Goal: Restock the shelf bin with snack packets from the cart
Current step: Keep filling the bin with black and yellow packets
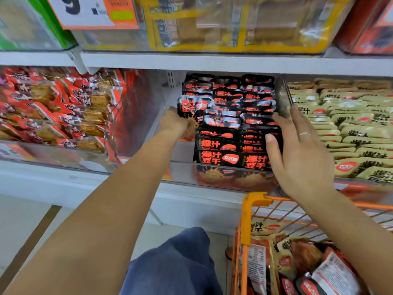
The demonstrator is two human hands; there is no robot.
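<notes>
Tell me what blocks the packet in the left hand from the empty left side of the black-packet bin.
Nothing visible. The left hand holds a black snack packet over the bin's open left side; the right hand only steadies the black packet rows.

Before you stand glossy black film packets (231, 143) in a clear, shiny plastic bin (212, 175), set on a smooth, matt painted metal shelf (212, 62), with an orange-coated wire cart (257, 207) of glossy wrappers and a thin metal ring (304, 134).
</notes>
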